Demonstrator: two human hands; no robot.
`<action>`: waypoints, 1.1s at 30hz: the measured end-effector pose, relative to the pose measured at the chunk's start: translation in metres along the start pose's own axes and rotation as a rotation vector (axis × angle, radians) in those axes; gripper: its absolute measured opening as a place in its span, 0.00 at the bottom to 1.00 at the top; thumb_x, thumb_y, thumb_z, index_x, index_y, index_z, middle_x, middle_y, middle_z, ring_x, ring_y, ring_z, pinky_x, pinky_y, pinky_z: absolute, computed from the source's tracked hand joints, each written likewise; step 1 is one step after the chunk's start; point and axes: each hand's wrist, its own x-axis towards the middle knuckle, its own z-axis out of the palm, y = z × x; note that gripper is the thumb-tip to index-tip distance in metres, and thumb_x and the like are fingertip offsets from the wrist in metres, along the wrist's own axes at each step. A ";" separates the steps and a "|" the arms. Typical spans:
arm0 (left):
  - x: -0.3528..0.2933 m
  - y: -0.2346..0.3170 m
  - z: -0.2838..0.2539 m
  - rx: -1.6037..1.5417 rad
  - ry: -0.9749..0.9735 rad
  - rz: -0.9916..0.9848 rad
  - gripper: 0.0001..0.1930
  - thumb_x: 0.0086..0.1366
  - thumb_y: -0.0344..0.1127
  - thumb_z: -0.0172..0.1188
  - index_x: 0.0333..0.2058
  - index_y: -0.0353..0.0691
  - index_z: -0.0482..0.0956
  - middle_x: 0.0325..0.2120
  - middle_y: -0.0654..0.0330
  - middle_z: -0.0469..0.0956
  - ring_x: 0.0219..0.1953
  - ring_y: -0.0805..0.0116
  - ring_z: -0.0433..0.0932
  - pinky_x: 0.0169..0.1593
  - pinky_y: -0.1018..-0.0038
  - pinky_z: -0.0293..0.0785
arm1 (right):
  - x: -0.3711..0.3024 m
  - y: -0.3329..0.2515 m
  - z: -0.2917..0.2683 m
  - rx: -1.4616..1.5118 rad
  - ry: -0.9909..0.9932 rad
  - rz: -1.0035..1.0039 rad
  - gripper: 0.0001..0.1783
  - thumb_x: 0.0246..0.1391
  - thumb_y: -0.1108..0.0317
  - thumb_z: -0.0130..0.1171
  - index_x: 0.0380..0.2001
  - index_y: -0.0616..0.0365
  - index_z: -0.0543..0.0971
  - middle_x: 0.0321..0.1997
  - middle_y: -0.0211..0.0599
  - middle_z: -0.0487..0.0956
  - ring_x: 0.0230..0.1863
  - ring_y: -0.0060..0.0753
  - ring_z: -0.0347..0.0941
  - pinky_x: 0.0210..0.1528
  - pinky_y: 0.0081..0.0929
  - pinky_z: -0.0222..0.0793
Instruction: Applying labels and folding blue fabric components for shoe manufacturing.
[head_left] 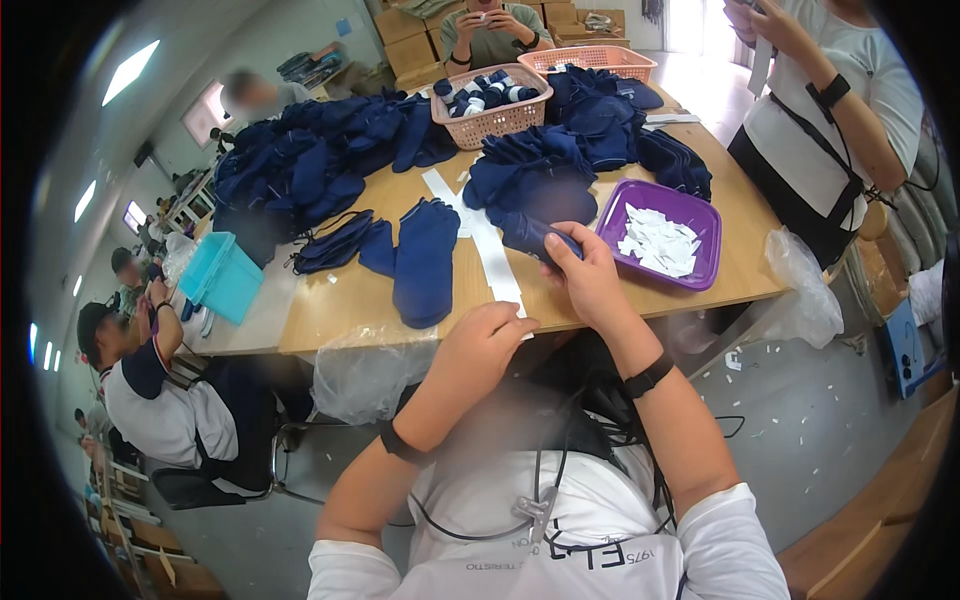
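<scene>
My right hand (pixel 592 278) is closed around a folded navy sock (pixel 530 236) above the table's near edge. My left hand (pixel 482 342) pinches the near end of a long white paper strip (pixel 494 262), which runs away from me across the table. Left of the strip lies a flat navy sock (pixel 424 265), with a smaller bundle of navy socks (pixel 335 243) beside it. A purple tray (pixel 712 238) holding white paper scraps (pixel 660 242) stands just right of my right hand. Beyond my hands rises a heap of navy socks (pixel 530 170).
A large sock pile (pixel 300 150) covers the table's far left. A pink basket (pixel 495 128) holds rolled socks; another pink basket (pixel 590 60) stands behind it. A turquoise bin (pixel 222 278) sits left. Plastic bags (pixel 372 375) hang at the table's edge. Other people sit and stand around.
</scene>
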 end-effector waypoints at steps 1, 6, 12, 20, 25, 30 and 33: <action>-0.001 -0.002 -0.001 -0.019 0.025 0.003 0.22 0.55 0.23 0.72 0.50 0.41 0.86 0.49 0.52 0.81 0.56 0.48 0.80 0.57 0.58 0.78 | 0.000 0.001 -0.001 -0.005 -0.002 0.003 0.15 0.72 0.60 0.66 0.51 0.61 0.81 0.39 0.29 0.81 0.33 0.17 0.79 0.31 0.17 0.71; 0.008 0.005 -0.013 0.018 0.133 -0.045 0.21 0.52 0.20 0.70 0.46 0.41 0.86 0.47 0.53 0.83 0.52 0.49 0.83 0.55 0.60 0.80 | 0.001 -0.001 -0.005 0.038 -0.011 0.004 0.15 0.73 0.61 0.65 0.52 0.60 0.80 0.40 0.30 0.81 0.33 0.17 0.79 0.30 0.17 0.71; -0.001 -0.009 -0.015 -0.103 0.023 -0.058 0.16 0.51 0.18 0.68 0.39 0.39 0.83 0.44 0.55 0.84 0.51 0.49 0.83 0.55 0.60 0.80 | 0.003 0.001 -0.005 0.062 -0.034 -0.009 0.16 0.72 0.61 0.66 0.53 0.60 0.80 0.42 0.30 0.81 0.33 0.16 0.79 0.32 0.16 0.73; 0.000 -0.011 -0.017 -0.168 0.043 -0.006 0.14 0.51 0.17 0.68 0.36 0.40 0.84 0.42 0.58 0.84 0.52 0.52 0.83 0.56 0.60 0.80 | -0.001 -0.003 -0.004 0.063 -0.030 -0.001 0.15 0.72 0.61 0.66 0.53 0.60 0.80 0.42 0.30 0.82 0.34 0.16 0.79 0.33 0.16 0.73; -0.002 -0.019 -0.044 -0.208 0.167 -0.046 0.12 0.50 0.17 0.70 0.32 0.40 0.84 0.41 0.58 0.85 0.48 0.55 0.84 0.54 0.64 0.80 | 0.002 -0.002 -0.007 0.024 -0.056 0.006 0.15 0.73 0.62 0.65 0.53 0.61 0.79 0.42 0.31 0.82 0.34 0.17 0.79 0.33 0.17 0.72; -0.018 -0.048 -0.084 -0.351 0.146 -0.203 0.11 0.50 0.16 0.66 0.31 0.38 0.83 0.42 0.56 0.86 0.44 0.62 0.85 0.50 0.69 0.79 | 0.002 -0.002 -0.007 0.057 -0.055 0.007 0.16 0.73 0.62 0.65 0.54 0.62 0.78 0.40 0.31 0.81 0.33 0.18 0.79 0.31 0.17 0.70; -0.027 -0.067 -0.112 -0.310 0.187 -0.217 0.10 0.52 0.16 0.66 0.31 0.37 0.83 0.41 0.55 0.86 0.44 0.61 0.84 0.52 0.69 0.78 | 0.003 0.002 -0.006 0.061 -0.048 0.017 0.16 0.73 0.62 0.65 0.54 0.62 0.78 0.39 0.31 0.80 0.32 0.19 0.78 0.31 0.18 0.70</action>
